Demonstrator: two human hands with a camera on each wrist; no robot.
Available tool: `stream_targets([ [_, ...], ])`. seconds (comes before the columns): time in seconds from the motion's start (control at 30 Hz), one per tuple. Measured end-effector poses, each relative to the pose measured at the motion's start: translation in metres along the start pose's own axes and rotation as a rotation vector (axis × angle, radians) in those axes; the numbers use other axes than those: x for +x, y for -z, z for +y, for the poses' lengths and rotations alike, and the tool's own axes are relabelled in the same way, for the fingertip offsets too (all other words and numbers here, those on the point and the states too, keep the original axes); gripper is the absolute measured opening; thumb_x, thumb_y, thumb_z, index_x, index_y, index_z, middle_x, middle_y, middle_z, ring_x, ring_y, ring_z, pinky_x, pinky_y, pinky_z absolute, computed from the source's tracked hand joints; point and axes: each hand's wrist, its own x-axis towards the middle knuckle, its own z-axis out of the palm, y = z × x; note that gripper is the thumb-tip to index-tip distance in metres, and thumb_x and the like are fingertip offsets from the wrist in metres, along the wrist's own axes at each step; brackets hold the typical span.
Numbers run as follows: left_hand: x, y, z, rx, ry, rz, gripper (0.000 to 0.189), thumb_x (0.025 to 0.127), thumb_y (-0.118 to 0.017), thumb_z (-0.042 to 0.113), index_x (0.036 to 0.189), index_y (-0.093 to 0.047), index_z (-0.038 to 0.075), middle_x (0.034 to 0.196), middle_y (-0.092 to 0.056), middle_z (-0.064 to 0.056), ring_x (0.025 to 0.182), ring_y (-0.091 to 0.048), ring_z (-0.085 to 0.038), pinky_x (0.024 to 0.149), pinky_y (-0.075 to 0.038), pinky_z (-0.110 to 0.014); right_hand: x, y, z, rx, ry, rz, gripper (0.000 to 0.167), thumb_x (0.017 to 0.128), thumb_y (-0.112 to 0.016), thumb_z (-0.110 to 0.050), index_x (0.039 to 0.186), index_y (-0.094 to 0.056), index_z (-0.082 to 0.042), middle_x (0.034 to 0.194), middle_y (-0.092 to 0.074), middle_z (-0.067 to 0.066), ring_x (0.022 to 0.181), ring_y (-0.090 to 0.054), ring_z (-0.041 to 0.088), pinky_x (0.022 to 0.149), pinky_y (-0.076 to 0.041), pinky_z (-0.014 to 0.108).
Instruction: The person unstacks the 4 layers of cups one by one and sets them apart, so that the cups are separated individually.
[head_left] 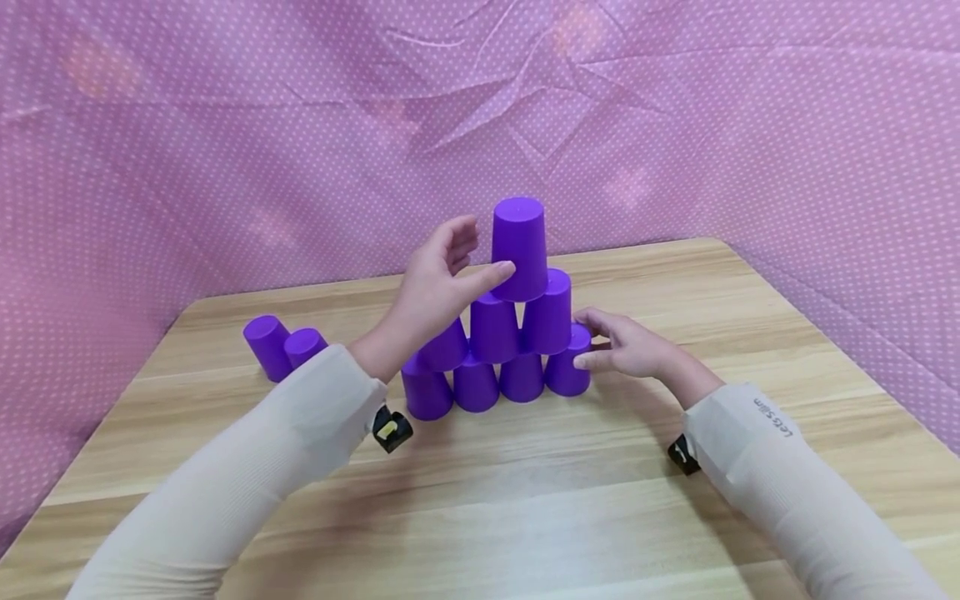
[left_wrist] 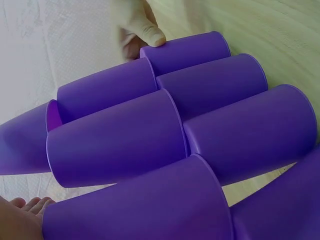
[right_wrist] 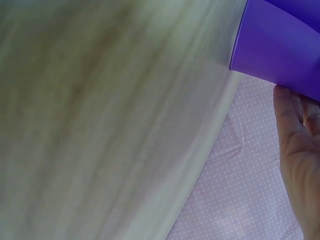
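Beside the left hand (head_left: 431, 287), right by its thumb, is the top cup (head_left: 521, 242), upside down. Those fingers are loose and spread, with no grip on it. Lower down, the thumb and fingers of the right hand (head_left: 630, 346) curve round the outer side of the end cup (head_left: 566, 377) in the bottom row; how hard they press, I can't tell. Between the two hands is the wall of cups: the bottom row (head_left: 476, 387) has four, the middle row (head_left: 492, 333) has three, and the top cup sits across two of those. This looks like the stacking step, with one cup set in the third row. I think the next move needs the left fingers to back away gently, so nothing gets bumped. Past the left wrist stand two spare cups (head_left: 264, 340), and the left sleeve (head_left: 300, 425) is close to them. Nearer the body than both hands, the table (head_left: 525, 500) has wide open room. Beyond the fingers is its far edge, then the pink cloth (head_left: 337, 183).
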Motion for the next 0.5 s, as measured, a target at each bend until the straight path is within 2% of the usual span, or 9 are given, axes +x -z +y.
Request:
stream_targets([
  [0.5, 0.012, -0.009, 0.006, -0.007, 0.042, 0.016, 0.072, 0.077, -0.076, 0.024, 0.137, -0.04, 0.008, 0.133, -0.051, -0.008, 0.122, -0.049, -0.016, 0.102, -0.041, -0.022, 0.001, 0.0, -0.004, 0.007, -0.018, -0.009, 0.049, 0.081, -0.068, -0.005, 0.123, -0.046, 0.004, 0.111, -0.055, 0.017, 0.107, -0.05, 0.025, 0.1, -0.043, 0.046],
])
